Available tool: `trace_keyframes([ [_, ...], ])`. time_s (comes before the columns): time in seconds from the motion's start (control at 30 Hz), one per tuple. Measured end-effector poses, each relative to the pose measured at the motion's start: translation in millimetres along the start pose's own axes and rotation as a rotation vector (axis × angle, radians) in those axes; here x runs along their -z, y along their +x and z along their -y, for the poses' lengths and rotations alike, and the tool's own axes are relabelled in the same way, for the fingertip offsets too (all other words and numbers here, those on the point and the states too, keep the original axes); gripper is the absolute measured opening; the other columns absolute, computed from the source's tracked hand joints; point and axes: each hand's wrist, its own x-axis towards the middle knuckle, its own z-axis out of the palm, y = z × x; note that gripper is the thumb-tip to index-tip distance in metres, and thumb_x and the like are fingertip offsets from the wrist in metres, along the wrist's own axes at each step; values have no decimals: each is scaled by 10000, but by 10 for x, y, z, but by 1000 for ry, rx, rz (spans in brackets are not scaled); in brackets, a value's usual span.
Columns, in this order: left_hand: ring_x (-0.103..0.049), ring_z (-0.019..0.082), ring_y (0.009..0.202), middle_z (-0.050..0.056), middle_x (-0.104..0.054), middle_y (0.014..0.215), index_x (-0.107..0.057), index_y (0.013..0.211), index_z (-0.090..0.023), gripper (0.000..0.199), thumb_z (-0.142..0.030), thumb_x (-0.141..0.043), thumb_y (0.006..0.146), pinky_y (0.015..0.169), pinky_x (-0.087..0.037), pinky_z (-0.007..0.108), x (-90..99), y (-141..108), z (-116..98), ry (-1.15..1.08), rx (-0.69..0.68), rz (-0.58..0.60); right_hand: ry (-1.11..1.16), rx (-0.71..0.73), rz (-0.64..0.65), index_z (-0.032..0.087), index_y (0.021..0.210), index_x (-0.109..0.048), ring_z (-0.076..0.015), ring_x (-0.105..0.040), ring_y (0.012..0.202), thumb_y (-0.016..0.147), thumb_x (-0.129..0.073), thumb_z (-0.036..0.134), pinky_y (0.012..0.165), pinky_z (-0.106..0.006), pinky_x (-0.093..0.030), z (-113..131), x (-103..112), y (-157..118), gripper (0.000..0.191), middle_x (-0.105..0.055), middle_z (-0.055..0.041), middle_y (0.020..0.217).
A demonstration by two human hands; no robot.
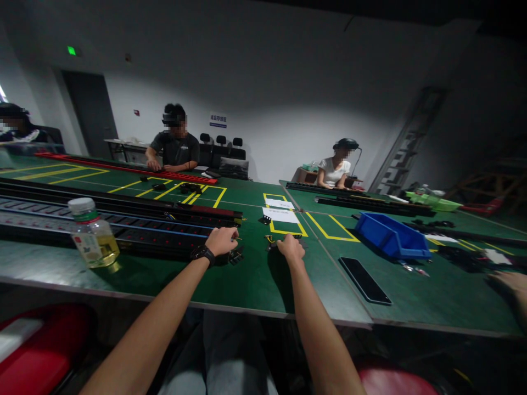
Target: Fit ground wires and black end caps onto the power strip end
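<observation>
Green worktable (251,282) tops are stretching across this dim room in front of me. Beside the long black rails (197,211), the left hand (222,241) is curling its fingers, and a small black part (236,256) is lying just below it. Curled too, the right hand (291,248) is resting near a small wired part (269,240) on its left; I can't tell whether either hand is gripping anything. Farther right, a smartphone (365,280) is lying near a blue bin (374,236).
</observation>
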Motion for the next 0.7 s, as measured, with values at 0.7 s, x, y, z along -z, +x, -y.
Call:
trace_keyframes([
  [0.7, -745, 251, 1060, 40, -811, 1096, -734, 1062, -253, 247, -254, -594, 859, 905, -510, 332, -16, 9, 5, 5, 1, -7, 352, 449, -164, 195, 1134, -716, -237, -627, 674, 914, -397, 249, 684, -297, -431, 233, -199, -46, 392, -666, -19, 703],
])
